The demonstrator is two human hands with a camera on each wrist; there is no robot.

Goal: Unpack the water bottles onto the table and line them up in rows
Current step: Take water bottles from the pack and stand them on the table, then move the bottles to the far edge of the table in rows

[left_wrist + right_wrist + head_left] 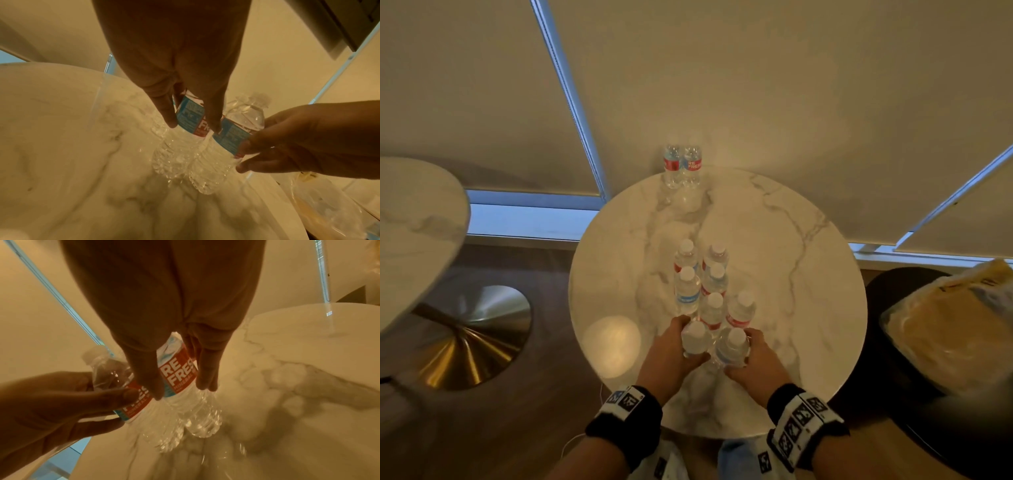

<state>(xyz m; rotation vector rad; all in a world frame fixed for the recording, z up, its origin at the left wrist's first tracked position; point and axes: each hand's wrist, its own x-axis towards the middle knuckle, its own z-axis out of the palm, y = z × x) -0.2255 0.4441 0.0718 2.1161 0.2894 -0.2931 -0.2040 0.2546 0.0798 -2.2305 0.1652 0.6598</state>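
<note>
Each hand grips one upright bottle, left hand (671,349) and right hand (753,363), bottles touching.

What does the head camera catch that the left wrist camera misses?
Only the head view shows the rows of standing bottles, the far pair at the table's edge and a second table. Only the left wrist view shows the blue label print close up. Both show the left hand and right hand, each gripping a bottle, over the marble table.

nine water bottles (687,287) — two round marble tables (774,260) — two hands (671,353).
</note>
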